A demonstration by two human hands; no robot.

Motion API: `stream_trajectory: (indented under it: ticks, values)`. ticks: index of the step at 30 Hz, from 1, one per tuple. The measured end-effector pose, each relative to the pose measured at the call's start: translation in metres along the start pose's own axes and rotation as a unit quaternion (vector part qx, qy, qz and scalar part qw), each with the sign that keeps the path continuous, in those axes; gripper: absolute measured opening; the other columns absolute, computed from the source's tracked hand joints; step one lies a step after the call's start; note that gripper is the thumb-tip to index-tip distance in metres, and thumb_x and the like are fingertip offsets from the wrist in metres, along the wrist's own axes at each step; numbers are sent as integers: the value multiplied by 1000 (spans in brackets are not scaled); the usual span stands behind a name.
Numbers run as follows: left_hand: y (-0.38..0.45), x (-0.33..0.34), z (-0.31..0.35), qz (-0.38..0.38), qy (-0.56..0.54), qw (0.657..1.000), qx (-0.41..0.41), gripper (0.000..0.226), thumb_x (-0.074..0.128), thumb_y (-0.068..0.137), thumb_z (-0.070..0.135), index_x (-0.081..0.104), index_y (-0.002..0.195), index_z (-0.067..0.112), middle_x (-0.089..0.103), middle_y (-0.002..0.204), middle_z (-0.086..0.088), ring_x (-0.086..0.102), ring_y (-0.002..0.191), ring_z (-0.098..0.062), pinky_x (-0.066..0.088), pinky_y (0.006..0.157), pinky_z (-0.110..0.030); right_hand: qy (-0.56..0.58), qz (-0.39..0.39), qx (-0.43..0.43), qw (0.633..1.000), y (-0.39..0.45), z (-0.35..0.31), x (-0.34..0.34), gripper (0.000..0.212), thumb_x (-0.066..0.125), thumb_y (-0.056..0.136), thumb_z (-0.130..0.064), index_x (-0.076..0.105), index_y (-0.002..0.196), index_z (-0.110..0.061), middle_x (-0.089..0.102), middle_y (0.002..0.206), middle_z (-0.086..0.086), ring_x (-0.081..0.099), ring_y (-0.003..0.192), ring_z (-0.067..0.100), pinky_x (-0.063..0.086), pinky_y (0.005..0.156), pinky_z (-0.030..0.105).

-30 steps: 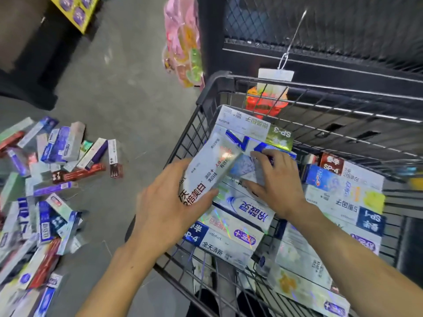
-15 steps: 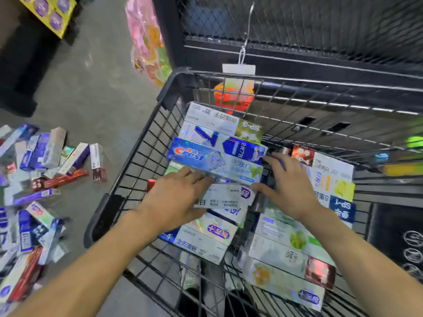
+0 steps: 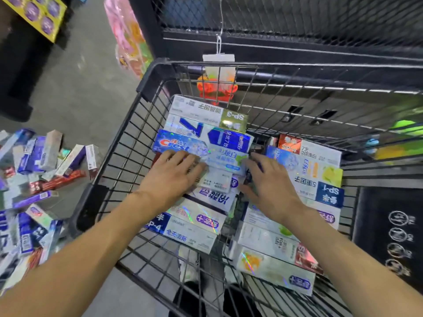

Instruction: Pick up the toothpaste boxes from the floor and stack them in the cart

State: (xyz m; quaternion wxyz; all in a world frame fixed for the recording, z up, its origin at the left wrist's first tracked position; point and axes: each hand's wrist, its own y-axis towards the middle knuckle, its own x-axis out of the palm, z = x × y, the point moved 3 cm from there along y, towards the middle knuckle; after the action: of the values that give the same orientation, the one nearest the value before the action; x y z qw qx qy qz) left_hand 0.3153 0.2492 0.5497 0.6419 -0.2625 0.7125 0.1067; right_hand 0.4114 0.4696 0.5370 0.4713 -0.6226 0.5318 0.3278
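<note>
**Box laid down, hands flatten the stack**

A second ago the left hand [image 3: 174,177] held a white box [image 3: 216,180] tilted above the cart [image 3: 146,78]; now that box lies flat in the left stack, just below the Crest box [image 3: 183,144]. Both hands have let go: the left rests on the stack with fingers straight and spread, and the right hand [image 3: 269,185] lies beside the box's right end, fingers loosely extended, holding nothing. This box looks placed, and the hands seem only to be squaring the row. Many boxes [image 3: 34,179] remain on the floor [image 3: 80,92] left of the cart, so the task is far from finished.
</note>
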Motion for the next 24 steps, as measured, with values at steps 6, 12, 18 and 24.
stream_trajectory:
  ticks: [6,12,18,24]
  values:
    - [-18,-7,-19,-51,5,996,-75,72,64,93,42,33,154,20,44,150,-5,42,136,-30,28,115,-46,-13,0,-33,999,-5,-24,-16,63,67,95,-40,50,146,-7,44,148,21,42,135,41,36,110,51]
    - [-66,-74,-47,-65,-10,990,-122,72,43,101,45,12,161,19,17,168,-2,14,154,-25,12,124,-48,-69,-16,-77,995,2,-83,-78,71,53,96,-60,39,154,-20,32,159,11,29,146,32,22,121,43]
    - [-151,-151,-68,-3,-87,951,-298,67,40,101,52,31,158,18,29,165,-2,22,153,-23,16,123,-46,-97,14,-186,978,8,-182,-169,67,45,98,-60,42,151,-18,33,160,14,28,148,32,20,121,43]
    - [-250,-159,-90,-43,-106,891,-440,72,30,102,59,17,161,20,18,168,0,17,154,-20,11,123,-44,-143,21,-255,956,13,-255,-209,74,34,100,-65,29,158,-18,20,166,10,16,154,26,9,125,43]
